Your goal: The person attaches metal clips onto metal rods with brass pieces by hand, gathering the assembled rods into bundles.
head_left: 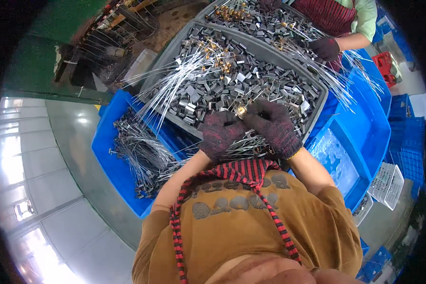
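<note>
Both my hands wear dark knitted gloves flecked with red and meet over the near edge of a large grey bin (pixel 323 100). Between their fingertips shows a small brass-coloured metal piece (pixel 241 111). My left hand (pixel 220 134) is closed at its left side, and my right hand (pixel 275 127) is closed at its right. Gloves partly cover the piece, so its full shape is hidden. Around them in the bin lie many small dark grey metal blocks (pixel 232 90). A bundle of thin metal rods with brass-coloured ends (pixel 187 75) rests on the blocks at left.
A blue tub (pixel 99 146) at left holds dark-ended rods (pixel 139 151). More rods lie below my wrists. Blue trays (pixel 364 128) stand at right, near a white basket (pixel 387 184). Across the bin, a co-worker's gloved hand (pixel 324 48) is among more rods and blocks.
</note>
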`<action>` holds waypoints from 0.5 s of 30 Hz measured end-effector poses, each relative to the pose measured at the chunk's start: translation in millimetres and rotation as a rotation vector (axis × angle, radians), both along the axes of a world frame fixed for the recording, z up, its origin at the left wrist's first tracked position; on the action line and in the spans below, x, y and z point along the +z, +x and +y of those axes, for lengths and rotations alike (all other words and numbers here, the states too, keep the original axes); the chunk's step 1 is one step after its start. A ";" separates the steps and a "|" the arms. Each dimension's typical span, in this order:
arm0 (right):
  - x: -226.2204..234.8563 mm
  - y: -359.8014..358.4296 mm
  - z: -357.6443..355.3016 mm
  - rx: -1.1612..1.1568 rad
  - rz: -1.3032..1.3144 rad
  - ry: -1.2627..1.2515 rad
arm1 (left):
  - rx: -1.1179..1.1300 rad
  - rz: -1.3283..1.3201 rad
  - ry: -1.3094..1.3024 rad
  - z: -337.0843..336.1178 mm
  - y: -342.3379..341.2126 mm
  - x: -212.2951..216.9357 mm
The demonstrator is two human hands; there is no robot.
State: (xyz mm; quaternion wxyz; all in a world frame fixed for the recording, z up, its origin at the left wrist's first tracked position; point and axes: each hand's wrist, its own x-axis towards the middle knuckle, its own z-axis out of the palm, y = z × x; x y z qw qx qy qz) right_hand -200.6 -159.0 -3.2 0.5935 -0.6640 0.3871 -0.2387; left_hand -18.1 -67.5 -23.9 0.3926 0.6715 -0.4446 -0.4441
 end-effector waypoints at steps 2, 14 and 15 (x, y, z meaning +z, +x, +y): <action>-5.5 -8.3 0.5 -0.019 0.083 -0.054 | 0.059 -0.180 -0.130 0.1 -2.0 -5.4; -77.6 29.5 -178.9 0.196 0.811 -0.832 | 0.187 0.681 0.145 -19.2 9.5 -5.7; -112.6 33.0 -196.8 0.165 0.855 -0.957 | 0.197 0.684 0.162 -21.0 11.1 -8.2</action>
